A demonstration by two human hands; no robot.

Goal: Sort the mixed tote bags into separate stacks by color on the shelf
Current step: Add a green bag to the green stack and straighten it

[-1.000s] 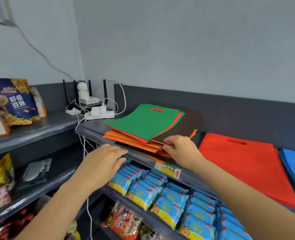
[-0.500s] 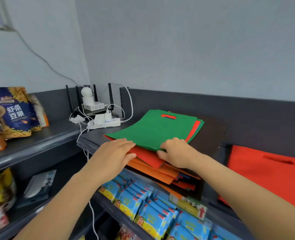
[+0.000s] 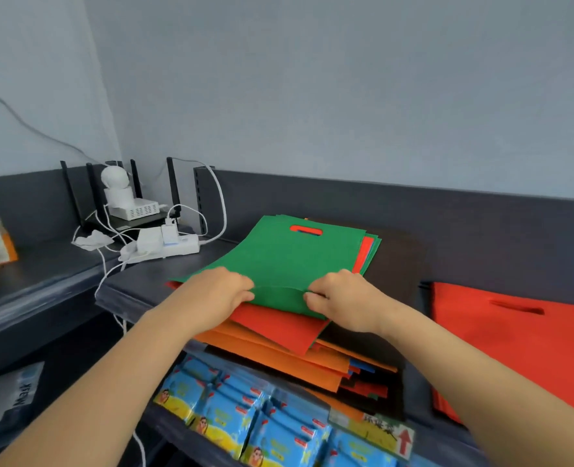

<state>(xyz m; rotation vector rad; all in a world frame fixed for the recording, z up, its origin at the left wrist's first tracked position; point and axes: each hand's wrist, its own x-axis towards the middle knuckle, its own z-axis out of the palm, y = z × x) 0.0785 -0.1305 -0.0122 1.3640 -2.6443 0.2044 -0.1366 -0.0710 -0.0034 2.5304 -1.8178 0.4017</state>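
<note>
Fingers of L hand & R hand now pinch, lift green bag edge.

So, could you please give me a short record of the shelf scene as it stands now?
Top bag: green tote bag
Left hand: pinches the top bag's near edge
Right hand: pinches the same edge
Beneath: red bag, then orange bags
Sorted at right: red stack
</note>
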